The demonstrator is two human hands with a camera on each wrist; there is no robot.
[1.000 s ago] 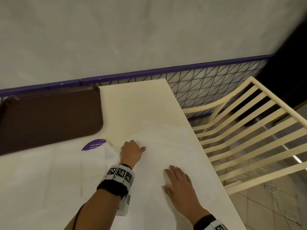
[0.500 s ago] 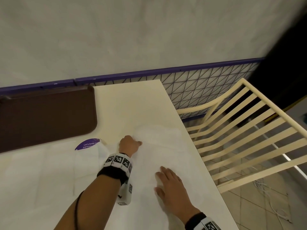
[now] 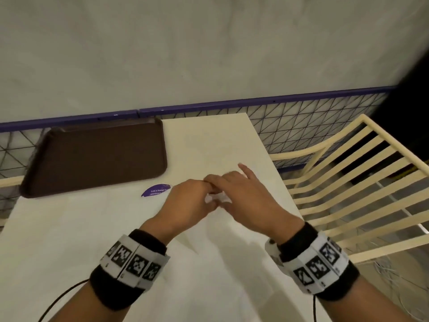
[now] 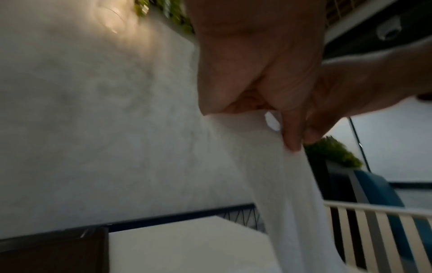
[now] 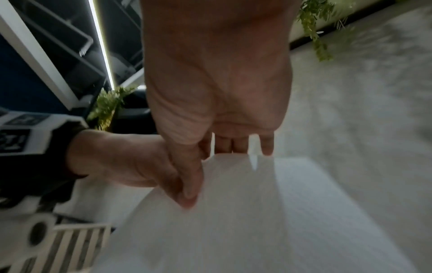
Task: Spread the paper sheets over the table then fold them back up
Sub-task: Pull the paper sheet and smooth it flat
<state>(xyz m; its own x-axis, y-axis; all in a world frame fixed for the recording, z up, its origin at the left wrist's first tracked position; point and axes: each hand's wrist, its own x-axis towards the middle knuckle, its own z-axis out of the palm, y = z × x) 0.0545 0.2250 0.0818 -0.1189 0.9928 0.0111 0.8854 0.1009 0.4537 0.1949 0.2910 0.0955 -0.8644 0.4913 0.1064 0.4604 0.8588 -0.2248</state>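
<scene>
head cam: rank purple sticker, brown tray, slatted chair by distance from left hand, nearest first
1. purple sticker: on the table just left of the left hand, partly under paper.
2. brown tray: far-left on the table, beyond the sticker.
3. slatted chair: off the table's right edge, past the right hand.

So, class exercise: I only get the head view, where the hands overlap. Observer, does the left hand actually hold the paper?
Observer: Yes. In the left wrist view the left hand pinches the paper sheet at its edge.
Operator: And the right?
Observer: The right wrist view shows the right hand pinching it too, thumb in front, fingers behind.
Operator: Is that edge lifted?
Observer: Yes, the sheet hangs down from the pinch toward the table.
</scene>
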